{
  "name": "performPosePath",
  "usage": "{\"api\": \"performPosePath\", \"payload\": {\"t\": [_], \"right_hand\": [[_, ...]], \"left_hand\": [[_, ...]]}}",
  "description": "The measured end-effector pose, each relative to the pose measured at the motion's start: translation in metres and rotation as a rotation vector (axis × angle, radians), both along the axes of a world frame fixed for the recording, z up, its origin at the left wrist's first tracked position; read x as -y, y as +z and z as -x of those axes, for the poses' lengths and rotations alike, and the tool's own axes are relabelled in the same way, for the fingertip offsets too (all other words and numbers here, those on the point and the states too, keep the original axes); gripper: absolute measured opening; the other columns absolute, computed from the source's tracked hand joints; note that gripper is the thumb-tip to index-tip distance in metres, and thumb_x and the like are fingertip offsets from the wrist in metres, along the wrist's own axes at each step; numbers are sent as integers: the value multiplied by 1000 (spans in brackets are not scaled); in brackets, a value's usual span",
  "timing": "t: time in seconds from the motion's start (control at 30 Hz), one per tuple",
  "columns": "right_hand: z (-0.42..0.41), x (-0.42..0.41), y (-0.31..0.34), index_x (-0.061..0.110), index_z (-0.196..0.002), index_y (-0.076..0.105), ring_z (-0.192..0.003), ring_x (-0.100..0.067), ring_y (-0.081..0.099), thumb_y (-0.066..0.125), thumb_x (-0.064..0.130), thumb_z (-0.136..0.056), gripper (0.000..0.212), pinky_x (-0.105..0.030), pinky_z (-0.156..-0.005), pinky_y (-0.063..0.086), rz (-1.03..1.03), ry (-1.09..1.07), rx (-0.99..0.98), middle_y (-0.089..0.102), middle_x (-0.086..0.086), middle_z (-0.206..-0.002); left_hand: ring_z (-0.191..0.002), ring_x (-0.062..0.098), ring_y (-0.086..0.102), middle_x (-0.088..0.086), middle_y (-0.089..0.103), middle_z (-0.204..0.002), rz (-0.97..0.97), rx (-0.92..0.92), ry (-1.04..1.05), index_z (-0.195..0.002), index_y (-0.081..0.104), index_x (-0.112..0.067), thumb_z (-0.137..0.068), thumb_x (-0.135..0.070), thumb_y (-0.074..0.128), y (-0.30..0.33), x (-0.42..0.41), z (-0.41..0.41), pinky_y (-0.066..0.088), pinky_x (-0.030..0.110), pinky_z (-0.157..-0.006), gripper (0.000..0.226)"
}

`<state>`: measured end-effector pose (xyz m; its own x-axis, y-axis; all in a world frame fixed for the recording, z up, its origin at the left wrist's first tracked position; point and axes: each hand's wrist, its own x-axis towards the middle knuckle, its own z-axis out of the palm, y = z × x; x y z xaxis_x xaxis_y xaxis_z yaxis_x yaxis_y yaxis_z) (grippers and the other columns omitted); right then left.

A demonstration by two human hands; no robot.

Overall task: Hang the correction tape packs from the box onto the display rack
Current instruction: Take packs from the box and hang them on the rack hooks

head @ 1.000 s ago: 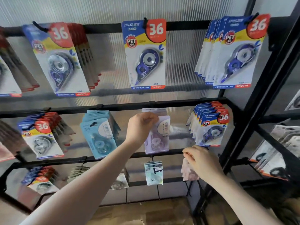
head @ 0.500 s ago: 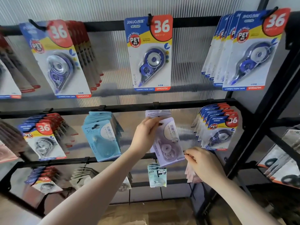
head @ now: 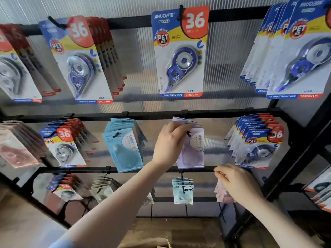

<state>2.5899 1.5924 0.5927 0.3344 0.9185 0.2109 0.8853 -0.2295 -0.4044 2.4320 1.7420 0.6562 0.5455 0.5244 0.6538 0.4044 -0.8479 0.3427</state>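
Lilac pack (head: pixel 194 149) on the middle rail of the rack (head: pixel 232 111), left half hidden behind the left hand (head: pixel 170 142); pink packs (head: pixel 222 194) mostly covered by the right hand (head: pixel 236 181). Left fingers curled, pinching the lilac pack's top at its hook (head: pixel 188 133). Right fingers bunched and pinching the pink packs' top beneath the lower rail; box cut off at the near edge.

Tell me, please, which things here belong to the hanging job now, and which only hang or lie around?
In the job:
- left hand, gripping the lilac packs at their hook
- right hand, holding pink packs
- rack bar

Just around:
- single blue pack above
- light-blue packs
- small green packs
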Motion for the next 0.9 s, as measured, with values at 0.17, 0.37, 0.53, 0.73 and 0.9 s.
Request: {"api": "performPosePath", "payload": {"t": [0.17, 0.37, 0.53, 0.73, 0.9], "right_hand": [[5, -1, 7, 20, -99, 70, -80, -16, 62, 57, 25, -90, 16, -30, -66, 52, 15, 16, 22, 67, 2, -94], [17, 4, 9, 22, -96, 67, -84, -18, 60, 53, 27, -92, 15, -31, -67, 50, 47, 60, 42, 66, 3, -93], [41, 1, 5, 22, -105, 65, -93, -19, 59, 48, 28, -95, 21, -31, -73, 48, 96, 94, 38, 64, 2, -101], [98, -11, -16, 18, -114, 61, -103, -20, 55, 43, 25, -98, 26, -24, -66, 30, 175, 93, 35, 59, 0, -115], [145, -14, -80, 18, -113, 62, -105, -28, 55, 44, 27, -96, 26, -30, -73, 42, 253, 29, 51, 59, -3, -120]], "left_hand": [[-94, 30, 53, 11, 56, -106, 13, 28, 62, -115, 60, -10, -80, -3, 59, -6, 2, 4, 46, 34, -79, 36], [-100, 25, 49, 10, 55, -111, 32, 18, 101, -121, 51, -14, -77, -12, 63, -10, 21, 25, 41, 31, -85, 45], [-99, 29, 54, 12, 56, -109, 68, -34, 130, -117, 56, -9, -78, -12, 65, -32, 40, 67, 43, 33, -83, 40], [-97, 29, 56, 9, 59, -109, 134, -136, 209, -116, 58, -11, -76, -17, 71, -74, 44, 142, 48, 39, -82, 42], [-97, 32, 57, 11, 60, -108, 229, -240, 277, -113, 60, -11, -77, -25, 61, -132, 42, 213, 48, 40, -82, 39]]}}
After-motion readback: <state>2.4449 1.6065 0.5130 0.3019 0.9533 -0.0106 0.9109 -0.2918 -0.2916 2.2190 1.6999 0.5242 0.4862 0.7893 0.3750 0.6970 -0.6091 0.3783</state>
